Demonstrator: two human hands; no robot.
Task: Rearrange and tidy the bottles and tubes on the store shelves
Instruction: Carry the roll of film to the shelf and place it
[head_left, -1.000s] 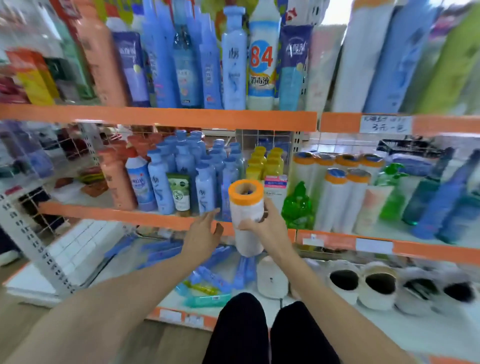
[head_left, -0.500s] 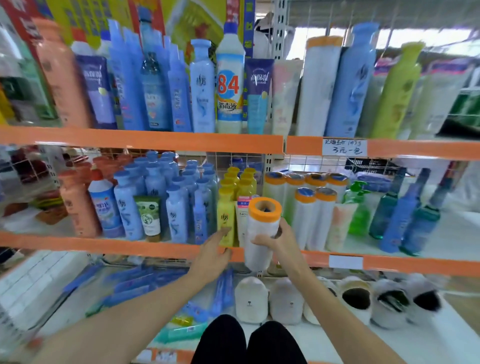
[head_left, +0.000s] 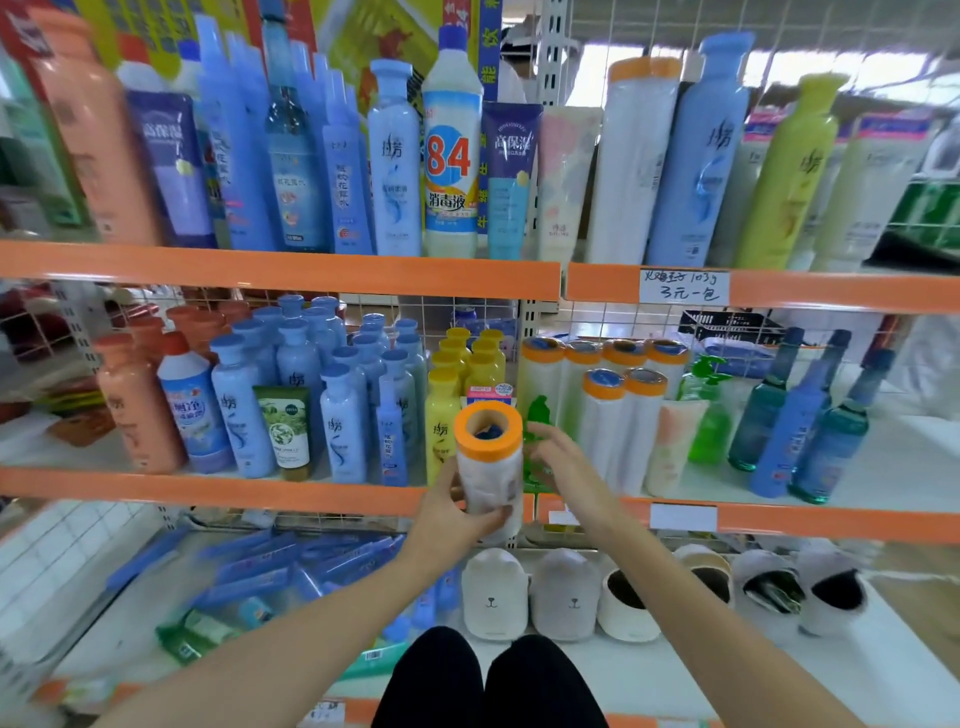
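Observation:
A white roll with an orange cap (head_left: 488, 457) stands upright in front of the middle shelf's orange edge (head_left: 260, 491). My left hand (head_left: 452, 514) grips its lower part, thumb across the front. To the right of the roll, my right hand (head_left: 566, 467) is spread, fingertips near a small green bottle (head_left: 537, 415). Several matching orange-capped rolls (head_left: 602, 415) stand on the shelf just behind. Left of them are yellow bottles (head_left: 441, 415) and several blue bottles (head_left: 343, 415).
The upper shelf (head_left: 280, 270) carries tall blue bottles, tubes and a white "84" bottle (head_left: 449, 156). Dark green and blue glass bottles (head_left: 800, 415) stand at the middle shelf's right. Slippers (head_left: 493, 592) and blue packs (head_left: 291, 566) lie on the bottom shelf.
The roll has passed from my right hand to my left. The right hand let go and opened beside it. The view rose and shifted right along the shelves.

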